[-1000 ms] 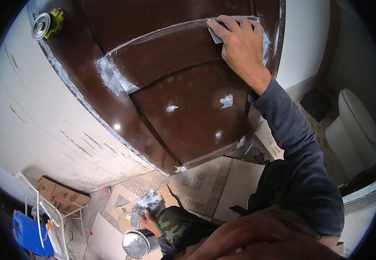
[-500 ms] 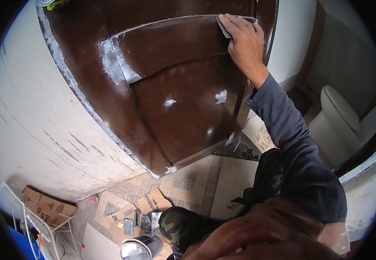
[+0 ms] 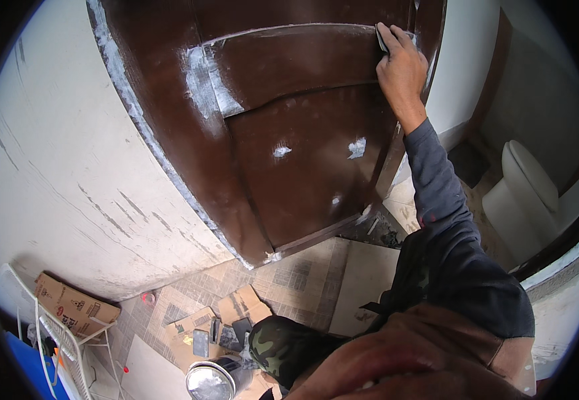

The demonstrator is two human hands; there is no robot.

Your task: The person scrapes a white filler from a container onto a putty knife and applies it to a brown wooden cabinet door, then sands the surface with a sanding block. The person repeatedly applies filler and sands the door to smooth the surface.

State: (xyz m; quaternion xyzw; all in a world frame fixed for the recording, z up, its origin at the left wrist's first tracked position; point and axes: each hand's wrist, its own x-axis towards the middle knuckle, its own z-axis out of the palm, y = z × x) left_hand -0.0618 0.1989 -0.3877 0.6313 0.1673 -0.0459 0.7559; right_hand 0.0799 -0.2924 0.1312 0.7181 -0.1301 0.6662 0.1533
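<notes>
My right hand [image 3: 403, 72] is raised to the upper right part of a dark brown panelled door [image 3: 309, 173]. Its fingers are closed on a thin grey piece that looks like folded sandpaper [image 3: 381, 41], pressed against the door by the raised curved moulding. Most of the piece is hidden under the fingers. Whitish filler marks the door: a large smeared patch [image 3: 204, 83] at the left end of the curved rail, smaller spots [image 3: 357, 148] lower down, and a rough strip [image 3: 163, 165] along the left edge. My left hand is out of view.
A scuffed white wall [image 3: 56, 180] stands at left. Below are flattened cardboard [image 3: 244, 305], several small flat tools [image 3: 200, 343] and a metal can [image 3: 211, 383]. A white rack [image 3: 56, 333] and cardboard box [image 3: 76, 303] stand lower left. A toilet [image 3: 526, 180] is at right.
The whole view has shifted, so the door appears farther right. My right hand, still holding the grey piece, has tilted more upright and stays near the moulding's right end.
</notes>
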